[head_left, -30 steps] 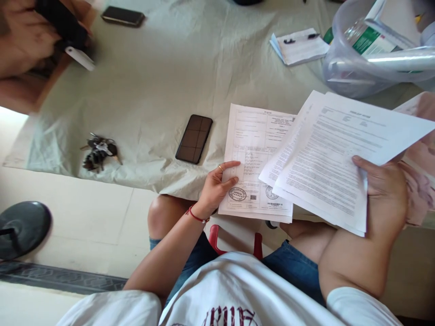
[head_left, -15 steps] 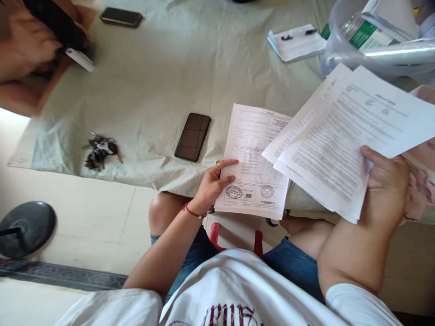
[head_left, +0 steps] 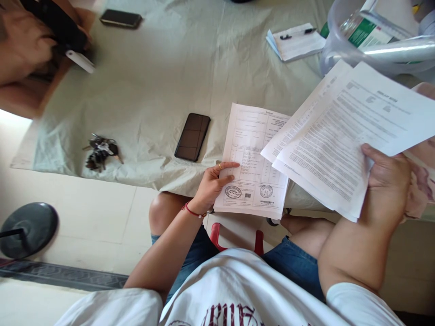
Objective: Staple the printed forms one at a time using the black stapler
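The left hand (head_left: 213, 183) is pinching the left edge of a stamped form (head_left: 253, 158), thumb on top and fingers curled under, keeping it at the near edge of the table (head_left: 152, 81) with its lower part overhanging. The right hand (head_left: 387, 181) is closed around the near right corner of a sheaf of printed pages (head_left: 343, 136), thumb pressing on the top sheet; the sheaf is being held up off the table, fanned slightly and tilted, its left corner overlapping the right side of the stamped form.

Just left of the form a dark phone (head_left: 192, 137) is lying face up on the pale cloth. Further left, near the cloth's near edge, a bunch of keys (head_left: 100, 151) is sitting. At the far right a clear plastic tub (head_left: 360, 50) is standing behind the sheaf, and left of it a small notepad with a pen (head_left: 295, 41) is lying. A second phone (head_left: 121, 19) is resting at the far left, and beside it another person's hands (head_left: 23, 50) are gripping a black object.
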### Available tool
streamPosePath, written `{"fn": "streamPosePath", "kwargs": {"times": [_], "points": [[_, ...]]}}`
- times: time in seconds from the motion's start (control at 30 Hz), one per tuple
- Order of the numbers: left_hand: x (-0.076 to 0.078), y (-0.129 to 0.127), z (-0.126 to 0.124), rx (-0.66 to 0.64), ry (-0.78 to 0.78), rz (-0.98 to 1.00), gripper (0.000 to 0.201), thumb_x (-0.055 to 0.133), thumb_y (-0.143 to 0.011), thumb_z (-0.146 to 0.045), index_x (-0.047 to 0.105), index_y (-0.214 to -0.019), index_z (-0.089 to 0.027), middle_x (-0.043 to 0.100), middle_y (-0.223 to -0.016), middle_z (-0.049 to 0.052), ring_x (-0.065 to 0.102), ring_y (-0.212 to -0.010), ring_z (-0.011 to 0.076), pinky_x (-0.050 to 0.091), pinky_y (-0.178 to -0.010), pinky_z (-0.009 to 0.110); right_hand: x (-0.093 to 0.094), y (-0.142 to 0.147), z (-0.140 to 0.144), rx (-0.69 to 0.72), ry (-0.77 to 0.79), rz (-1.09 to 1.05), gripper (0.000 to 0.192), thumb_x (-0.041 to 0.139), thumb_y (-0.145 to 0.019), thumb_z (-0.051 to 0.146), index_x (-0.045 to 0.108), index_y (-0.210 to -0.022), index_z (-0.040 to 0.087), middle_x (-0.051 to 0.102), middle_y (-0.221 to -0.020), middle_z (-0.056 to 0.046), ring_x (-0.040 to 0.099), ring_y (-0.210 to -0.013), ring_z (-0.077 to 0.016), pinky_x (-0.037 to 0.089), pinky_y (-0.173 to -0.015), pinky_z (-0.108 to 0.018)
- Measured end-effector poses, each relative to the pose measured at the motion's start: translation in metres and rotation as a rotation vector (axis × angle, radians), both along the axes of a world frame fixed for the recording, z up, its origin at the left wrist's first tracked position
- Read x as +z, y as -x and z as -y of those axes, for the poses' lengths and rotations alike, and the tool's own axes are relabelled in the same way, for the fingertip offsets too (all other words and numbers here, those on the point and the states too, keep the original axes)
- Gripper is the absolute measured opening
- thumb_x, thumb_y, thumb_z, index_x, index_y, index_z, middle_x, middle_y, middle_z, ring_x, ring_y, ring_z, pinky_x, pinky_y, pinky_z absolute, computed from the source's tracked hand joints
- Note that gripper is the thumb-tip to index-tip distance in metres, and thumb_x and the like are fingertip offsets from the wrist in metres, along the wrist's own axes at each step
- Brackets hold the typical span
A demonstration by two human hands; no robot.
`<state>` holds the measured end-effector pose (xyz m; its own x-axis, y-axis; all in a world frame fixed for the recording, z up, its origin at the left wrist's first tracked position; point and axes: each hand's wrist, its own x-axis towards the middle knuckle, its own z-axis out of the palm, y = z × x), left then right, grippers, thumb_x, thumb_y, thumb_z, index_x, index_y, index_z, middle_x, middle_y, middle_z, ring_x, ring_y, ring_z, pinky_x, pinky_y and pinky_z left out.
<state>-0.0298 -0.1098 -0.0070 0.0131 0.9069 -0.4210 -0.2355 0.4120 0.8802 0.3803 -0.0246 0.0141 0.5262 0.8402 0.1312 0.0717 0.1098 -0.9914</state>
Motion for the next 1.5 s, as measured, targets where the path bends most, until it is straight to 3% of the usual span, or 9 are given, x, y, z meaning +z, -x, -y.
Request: {"fn": "streamPosePath", "kwargs": {"times": [0.27,0.63,0.73,0.83,0.97,1.2,1.37,1.5], "points": [[0.000,0.000,0.000,0.001,0.024,-0.019,0.036,0.092,-0.075,-0.028,0.090,-0.110,-0.025,0.082,-0.124,0.005,0.078,-0.105,0.0282,0.068,-0.095,0.047,-0.005,-0.003,-0.008,-0.035,-0.015,-0.008,0.047,0.094,-0.055,0.012,0.092,-0.098,0.031,0.088,-0.122,-0.006,0.077,-0.129,-0.0421,0.054,-0.122,-0.065],[0.000,0.000,0.000,-0.012,0.000,-0.022,0.033,0.090,-0.075,-0.027,0.088,-0.108,-0.024,0.083,-0.118,0.004,0.078,-0.103,0.0264,0.067,-0.094,0.044,-0.009,-0.005,-0.009,-0.004,-0.037,-0.017,0.048,0.093,-0.057,0.014,0.092,-0.102,0.027,0.087,-0.125,-0.009,0.077,-0.128,-0.0413,0.051,-0.126,-0.062],[0.000,0.000,0.000,-0.014,0.001,-0.009,0.032,0.089,-0.077,-0.027,0.088,-0.108,-0.024,0.084,-0.113,0.004,0.078,-0.099,0.0260,0.068,-0.091,0.044,-0.004,-0.001,-0.005,-0.003,0.004,0.000,0.047,0.094,-0.061,0.015,0.092,-0.107,0.025,0.085,-0.132,-0.012,0.076,-0.131,-0.0409,0.052,-0.125,-0.058],[0.000,-0.001,0.001,-0.031,-0.002,-0.030,0.031,0.086,-0.079,-0.027,0.086,-0.110,-0.024,0.085,-0.111,0.004,0.079,-0.095,0.0263,0.068,-0.085,0.044,0.000,0.006,-0.005,0.030,0.083,-0.035,0.052,0.100,-0.053,0.019,0.090,-0.105,0.022,0.085,-0.129,-0.013,0.076,-0.130,-0.0425,0.055,-0.122,-0.059],[-0.002,-0.006,0.002,-0.020,-0.013,-0.083,0.027,0.080,-0.085,-0.029,0.086,-0.111,-0.023,0.085,-0.108,0.004,0.076,-0.086,0.0228,0.065,-0.075,0.038,0.003,0.021,-0.006,0.212,0.217,-0.102,0.062,0.108,-0.049,0.028,0.087,-0.107,0.020,0.085,-0.130,-0.013,0.078,-0.127,-0.0413,0.058,-0.119,-0.058],[-0.009,-0.016,0.000,0.040,-0.034,-0.168,0.023,0.075,-0.095,-0.038,0.086,-0.108,-0.022,0.082,-0.093,0.003,0.071,-0.078,0.0188,0.057,-0.070,0.032,-0.003,0.047,-0.003,0.582,0.370,-0.083,0.055,0.106,-0.070,0.040,0.085,-0.119,0.025,0.086,-0.130,-0.007,0.082,-0.123,-0.0348,0.061,-0.119,-0.054],[-0.006,-0.020,0.001,0.035,-0.076,-0.149,0.040,0.074,-0.100,-0.058,0.083,-0.108,-0.020,0.085,-0.108,0.008,0.076,-0.098,0.0247,0.061,-0.083,0.035,-0.011,0.051,-0.005,0.649,0.396,-0.085,0.050,0.104,-0.073,0.043,0.085,-0.118,0.032,0.087,-0.128,-0.001,0.081,-0.127,-0.0327,0.064,-0.119,-0.053],[-0.006,-0.021,0.003,-0.006,-0.088,-0.187,0.049,0.067,-0.104,-0.067,0.079,-0.102,-0.020,0.084,-0.105,0.008,0.076,-0.099,0.0257,0.061,-0.084,0.036,-0.012,0.052,-0.006,0.648,0.387,-0.081,0.048,0.103,-0.075,0.042,0.085,-0.118,0.032,0.086,-0.130,0.000,0.081,-0.128,-0.0320,0.064,-0.119,-0.051]]}}
